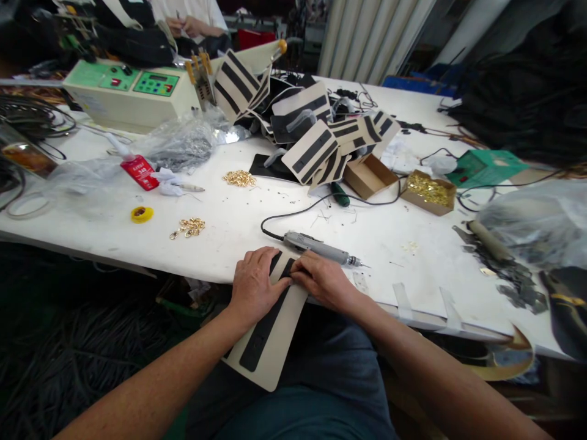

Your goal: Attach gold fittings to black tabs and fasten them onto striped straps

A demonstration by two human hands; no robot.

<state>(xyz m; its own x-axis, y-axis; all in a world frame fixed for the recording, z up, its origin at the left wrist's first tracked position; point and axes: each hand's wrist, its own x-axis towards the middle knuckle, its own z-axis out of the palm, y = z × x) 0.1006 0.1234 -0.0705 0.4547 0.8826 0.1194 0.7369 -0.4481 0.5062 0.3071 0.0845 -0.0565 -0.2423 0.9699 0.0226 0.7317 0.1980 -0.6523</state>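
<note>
A beige panel with dark strips (279,330) lies tilted across my lap, its far end resting at the table's front edge. My left hand (257,286) is closed on the panel's left side, with the thumb stretched over a dark strip. Close beside it, my right hand (320,278) pinches at the panel's far right part, thumb and forefinger pressed together near the strip; whether a small part is between them is hidden. Just beyond my hands lies a grey electric screwdriver (316,245), its bit pointing right and its cord running back.
Similar striped panels (312,150) are heaped at the back. Gold clasps (189,227) lie in small piles on the white table (229,244), near yellow tape (142,214) and a red bottle (139,172). A cardboard box (428,192) holds gold pieces. Another person's hands (186,26) show behind.
</note>
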